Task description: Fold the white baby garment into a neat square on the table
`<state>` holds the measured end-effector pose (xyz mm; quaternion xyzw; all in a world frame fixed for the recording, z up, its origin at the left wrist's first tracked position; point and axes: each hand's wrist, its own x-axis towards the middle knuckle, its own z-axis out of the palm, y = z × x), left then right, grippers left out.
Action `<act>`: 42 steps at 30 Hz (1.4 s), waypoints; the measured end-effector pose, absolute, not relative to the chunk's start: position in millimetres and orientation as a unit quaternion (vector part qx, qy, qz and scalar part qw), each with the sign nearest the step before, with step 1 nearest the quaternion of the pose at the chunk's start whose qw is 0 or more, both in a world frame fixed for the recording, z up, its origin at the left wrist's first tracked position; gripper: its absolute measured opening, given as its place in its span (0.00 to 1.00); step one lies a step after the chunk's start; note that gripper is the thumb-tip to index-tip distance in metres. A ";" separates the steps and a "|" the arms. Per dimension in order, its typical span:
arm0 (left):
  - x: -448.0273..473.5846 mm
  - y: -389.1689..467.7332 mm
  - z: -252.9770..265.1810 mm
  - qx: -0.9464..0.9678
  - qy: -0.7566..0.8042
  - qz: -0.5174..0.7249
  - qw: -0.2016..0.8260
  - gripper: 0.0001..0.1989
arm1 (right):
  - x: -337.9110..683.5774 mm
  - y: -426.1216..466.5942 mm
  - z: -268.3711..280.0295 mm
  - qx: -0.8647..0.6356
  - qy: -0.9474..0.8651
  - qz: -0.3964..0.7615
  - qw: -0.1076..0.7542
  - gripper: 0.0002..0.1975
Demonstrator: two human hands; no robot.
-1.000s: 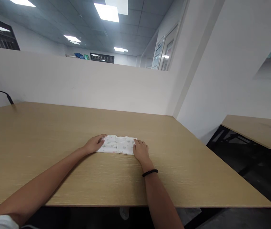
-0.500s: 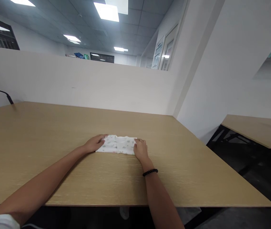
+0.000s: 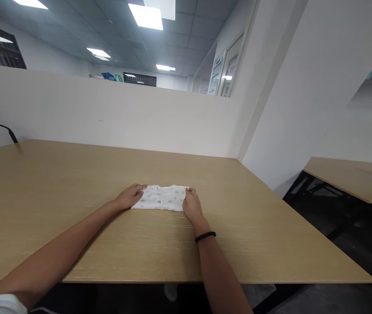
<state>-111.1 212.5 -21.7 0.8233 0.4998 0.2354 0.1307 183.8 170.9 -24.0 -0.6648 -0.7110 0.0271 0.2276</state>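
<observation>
A small white shirt (image 3: 162, 198) with a light scattered print lies folded into a flat, wide strip on the table, its neckline at the far edge. My left hand (image 3: 129, 196) grips its left end, thumb over the cloth and fingers along the far corner. At the opposite end, my right hand (image 3: 192, 204) pinches the far right corner between thumb and curled fingers. A black beaded bracelet (image 3: 205, 237) circles my right wrist. The fingertips of both hands are partly hidden.
The wooden table (image 3: 123, 248) ends at a low white partition (image 3: 133, 117) behind and a white wall (image 3: 290, 109) to the right. A black cable (image 3: 11, 133) stands at the far left. Another table (image 3: 346, 176) is at the right, beyond a gap.
My right fingers have closed from resting over the shirt's right end to a pinch at its far corner, which looks slightly raised. My left hand has hardly moved.
</observation>
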 end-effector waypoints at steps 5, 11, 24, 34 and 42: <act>-111.0 212.7 -23.6 0.818 0.505 0.246 0.127 0.27 | 180.4 168.5 -22.8 -0.677 -0.717 0.005 0.165 0.26; -104.3 204.0 -20.6 0.810 0.506 0.293 0.049 0.29 | 174.8 160.1 -19.5 -0.698 -0.703 -0.009 0.135 0.26; -96.6 193.0 -13.0 0.859 0.490 0.093 0.118 0.31 | 171.6 158.0 -18.0 -0.657 -0.744 0.076 0.095 0.34; -102.6 195.2 -8.0 0.821 0.535 0.165 0.112 0.21 | 176.0 159.5 -4.1 -0.677 -0.715 0.015 0.173 0.20; -113.9 211.0 -13.6 0.734 0.639 0.191 0.129 0.21 | 183.7 164.2 -9.6 -0.718 -0.677 0.032 0.158 0.16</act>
